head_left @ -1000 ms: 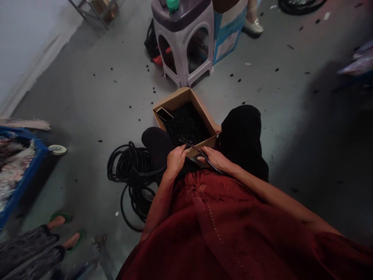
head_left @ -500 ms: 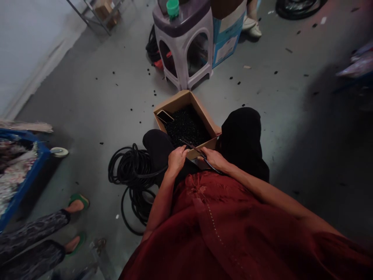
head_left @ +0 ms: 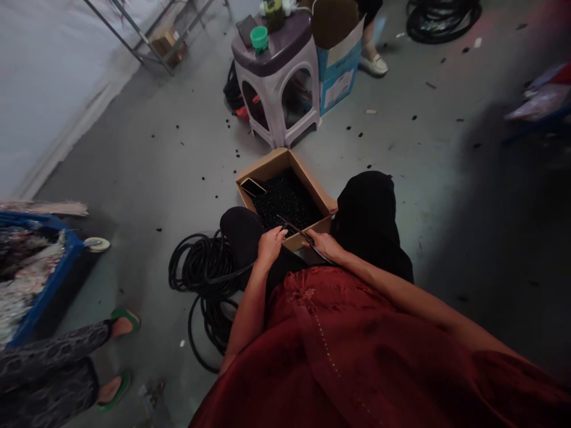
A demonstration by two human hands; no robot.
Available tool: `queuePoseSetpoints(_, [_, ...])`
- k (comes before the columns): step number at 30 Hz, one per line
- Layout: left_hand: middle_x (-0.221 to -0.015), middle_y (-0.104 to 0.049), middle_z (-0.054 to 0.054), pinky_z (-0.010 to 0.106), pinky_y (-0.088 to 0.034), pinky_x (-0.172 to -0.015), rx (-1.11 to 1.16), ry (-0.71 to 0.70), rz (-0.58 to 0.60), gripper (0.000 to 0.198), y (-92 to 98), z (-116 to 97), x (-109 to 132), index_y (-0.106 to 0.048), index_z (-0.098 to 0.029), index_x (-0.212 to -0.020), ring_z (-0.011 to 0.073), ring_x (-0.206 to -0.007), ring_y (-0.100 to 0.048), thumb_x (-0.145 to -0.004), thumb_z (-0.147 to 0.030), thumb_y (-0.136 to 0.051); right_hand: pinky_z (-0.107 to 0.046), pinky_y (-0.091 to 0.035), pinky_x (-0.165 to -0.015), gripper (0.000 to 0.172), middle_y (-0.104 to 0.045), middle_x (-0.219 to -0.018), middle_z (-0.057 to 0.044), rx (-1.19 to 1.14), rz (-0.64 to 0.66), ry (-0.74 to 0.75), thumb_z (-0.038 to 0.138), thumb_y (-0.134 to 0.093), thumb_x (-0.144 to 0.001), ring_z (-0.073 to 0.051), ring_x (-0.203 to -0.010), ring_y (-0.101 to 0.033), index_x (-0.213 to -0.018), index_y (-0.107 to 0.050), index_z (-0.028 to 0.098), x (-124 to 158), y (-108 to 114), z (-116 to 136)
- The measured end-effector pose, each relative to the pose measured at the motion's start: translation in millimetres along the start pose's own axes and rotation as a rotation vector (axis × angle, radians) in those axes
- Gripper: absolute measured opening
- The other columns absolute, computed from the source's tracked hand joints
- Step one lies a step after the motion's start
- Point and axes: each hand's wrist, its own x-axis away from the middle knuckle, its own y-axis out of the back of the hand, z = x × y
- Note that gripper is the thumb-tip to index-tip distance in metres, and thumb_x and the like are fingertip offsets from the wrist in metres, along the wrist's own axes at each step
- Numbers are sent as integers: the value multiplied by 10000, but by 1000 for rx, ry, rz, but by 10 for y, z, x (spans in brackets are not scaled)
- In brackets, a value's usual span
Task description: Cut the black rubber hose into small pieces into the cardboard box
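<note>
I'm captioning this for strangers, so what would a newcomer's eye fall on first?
Probably the deep red garment, low in the view. Next, the open cardboard box of small black pieces, just beyond the left hand and right hand. Then the black coil on the floor to the left, and the green cap on the stool beyond the box.

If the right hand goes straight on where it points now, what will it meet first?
Probably the left hand, which lies roughly ahead of the right hand, though the depth between them is unclear.
</note>
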Motion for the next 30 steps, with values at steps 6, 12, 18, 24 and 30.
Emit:
queuePoseSetpoints(6, [-543,-543,-28,200,-373,-558,211,20,47,384,56,24,-12,-652,-152,-766,92,-493,-482,-909,-422,-420,-236,-344,-602,343,-709,-872,-54,-60,-25,-58,482,-531,-882,-226,-783,-646,-1118,-596,242,-86,-54,-112])
queuePoseSetpoints(12, [-753,-641,3,198,-410,-535,364,48,56,458,-13,93,-19,-568,-134,-1236,73,-502,-493,-821,-328,-570,-237,-366,-619,322,-709,-884,-53,-113,-63,-85,481,-497,-901,-220,-795,-645,-1059,-612,226,-183,-104,-205])
queuePoseSetpoints(18, [-753,-633,-3,181,-413,-548,451,51,79,493,-14,97,-28,-521,-140,-1323,45,-494,-462,-843,-254,-527,-244,-384,-631,330,-705,-878,-46,-164,-65,-91,507,-522,-878,-221,-783,-643,-1014,-618,223,-194,-137,-223])
queuePoseSetpoints(24, [-718,-578,-45,163,-380,-525,540,85,101,566,1,64,-17,-410,-176,-1424,33,-485,-422,-866,-219,-494,-260,-410,-665,355,-708,-906,-55,-245,-74,-95,520,-580,-832,-235,-828,-646,-1017,-634,221,-181,-128,-211])
queuePoseSetpoints(30, [-734,-609,-26,173,-399,-544,613,143,75,439,-65,73,17,-501,-120,-1292,35,-493,-446,-865,-218,-523,-281,-416,-549,431,-648,-671,-33,-363,-42,-125,558,-558,-814,-200,-576,-590,-1038,-627,196,-120,-187,-255])
